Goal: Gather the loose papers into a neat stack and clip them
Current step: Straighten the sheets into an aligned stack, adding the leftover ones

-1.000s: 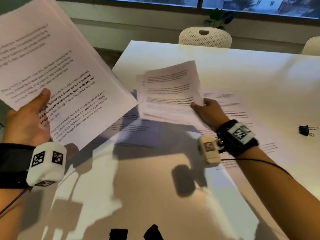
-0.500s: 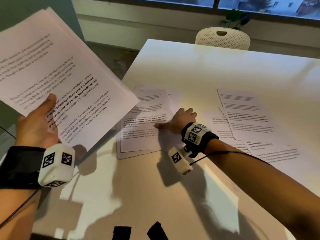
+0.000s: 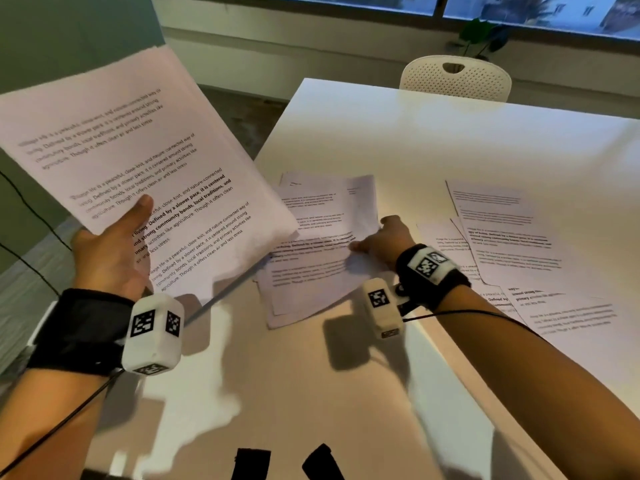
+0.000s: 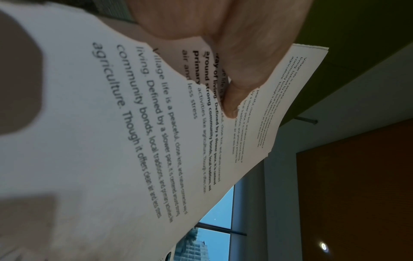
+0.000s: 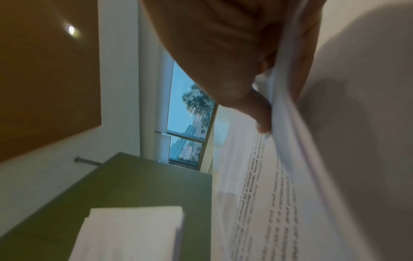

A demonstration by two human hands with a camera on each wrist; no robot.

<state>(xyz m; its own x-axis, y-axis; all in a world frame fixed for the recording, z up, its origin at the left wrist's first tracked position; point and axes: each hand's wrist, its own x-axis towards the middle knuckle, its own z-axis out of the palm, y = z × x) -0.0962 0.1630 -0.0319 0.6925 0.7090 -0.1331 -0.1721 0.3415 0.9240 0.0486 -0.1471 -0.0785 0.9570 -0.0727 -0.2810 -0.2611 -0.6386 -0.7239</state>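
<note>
My left hand (image 3: 114, 244) holds up a stack of printed papers (image 3: 138, 161) off the table's left side, thumb on top; the left wrist view shows the thumb (image 4: 236, 91) pressed on the top sheet (image 4: 111, 141). My right hand (image 3: 384, 240) pinches the right edge of a small pile of sheets (image 3: 311, 258) on the white table (image 3: 415, 140) and lifts that edge. In the right wrist view the thumb (image 5: 261, 114) lies over the sheets (image 5: 290, 159). More loose printed sheets (image 3: 509, 237) lie spread to the right. No clip is in view.
A white perforated chair (image 3: 455, 79) stands at the table's far side, with a potted plant (image 3: 481, 36) by the window behind it. Two dark objects (image 3: 287, 462) sit at the near table edge. Cables run from both wrist cameras.
My right hand set its sheets down on the pile at the table's left, pressed flat on them, and now pinches the pile's right edge, lifting it. The left hand kept its stack raised.
</note>
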